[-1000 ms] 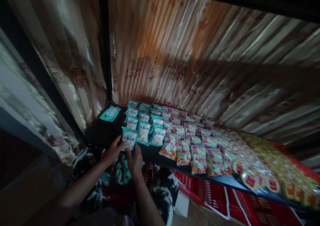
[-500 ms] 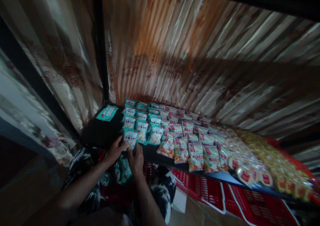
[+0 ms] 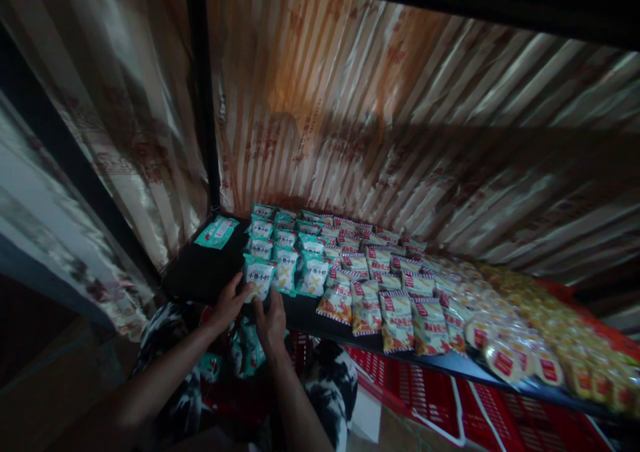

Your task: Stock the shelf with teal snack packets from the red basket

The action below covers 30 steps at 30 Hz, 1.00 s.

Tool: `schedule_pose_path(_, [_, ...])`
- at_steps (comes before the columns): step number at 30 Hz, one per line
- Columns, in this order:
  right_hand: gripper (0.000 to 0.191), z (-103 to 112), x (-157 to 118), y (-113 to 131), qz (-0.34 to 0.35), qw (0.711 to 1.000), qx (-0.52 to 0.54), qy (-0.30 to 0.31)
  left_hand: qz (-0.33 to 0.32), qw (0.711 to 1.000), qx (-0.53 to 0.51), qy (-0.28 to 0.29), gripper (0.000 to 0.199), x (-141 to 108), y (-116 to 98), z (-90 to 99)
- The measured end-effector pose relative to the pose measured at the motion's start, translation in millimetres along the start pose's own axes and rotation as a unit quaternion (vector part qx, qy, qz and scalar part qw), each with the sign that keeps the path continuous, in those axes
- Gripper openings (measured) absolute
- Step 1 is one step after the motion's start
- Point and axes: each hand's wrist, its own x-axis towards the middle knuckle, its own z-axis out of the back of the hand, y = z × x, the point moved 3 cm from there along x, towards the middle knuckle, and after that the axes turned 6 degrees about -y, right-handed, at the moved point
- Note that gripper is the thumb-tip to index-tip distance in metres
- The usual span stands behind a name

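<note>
Both my hands are at a teal-and-white snack packet (image 3: 259, 276) that stands at the front of the leftmost row on the black shelf (image 3: 193, 272). My left hand (image 3: 234, 300) has its fingers on the packet's left lower side. On the right lower side, the fingers of my right hand (image 3: 270, 315) press against it. Behind and beside it stand more teal packets (image 3: 286, 265) in rows. One teal packet (image 3: 217, 232) lies flat at the shelf's back left corner. Between my legs, further teal packets (image 3: 247, 349) sit in a red basket.
Right of the teal rows are striped-edge snack packets (image 3: 397, 319), round wrapped items (image 3: 503, 360) and yellow wrapped items (image 3: 583, 372). Red baskets (image 3: 425, 395) lie below the shelf. A black post (image 3: 203, 92) and pleated curtain (image 3: 320, 105) stand behind.
The view has shifted slightly, so the shelf goods appear a little lower and further right. Both hands stay on the same packet, with hardly any movement.
</note>
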Motion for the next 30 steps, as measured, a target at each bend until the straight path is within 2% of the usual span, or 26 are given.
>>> schedule_pose_path(5, [0.048, -9.9, 2.0, -1.0, 0.009, 1.0, -0.029, -0.004, -0.01, 1.0, 0.004, -0.011, 0.065, 7.7, 5.4, 2.7])
schedule_pose_path(10, [0.048, -16.8, 0.1, -5.5, 0.037, 0.996, -0.078, -0.021, 0.007, 1.0, 0.0, -0.016, 0.063, 13.3, 13.5, 2.5])
schedule_pose_path(17, [0.047, -17.0, -1.6, -8.6, 0.067, 0.993, -0.093, -0.031, -0.002, 0.999, 0.024, -0.028, 0.065, 16.3, 20.8, 1.0])
schedule_pose_path(24, [0.048, -1.6, -7.7, -8.3, 0.08, 0.991, -0.089, -0.058, -0.037, 0.998, 0.033, -0.025, 0.06, 2.8, 18.8, -9.5])
schedule_pose_path(30, [0.046, 28.5, -9.6, -14.5, 0.069, 0.991, -0.078, -0.084, -0.08, 0.995, 0.057, 0.003, 0.054, -14.8, 9.9, -35.4])
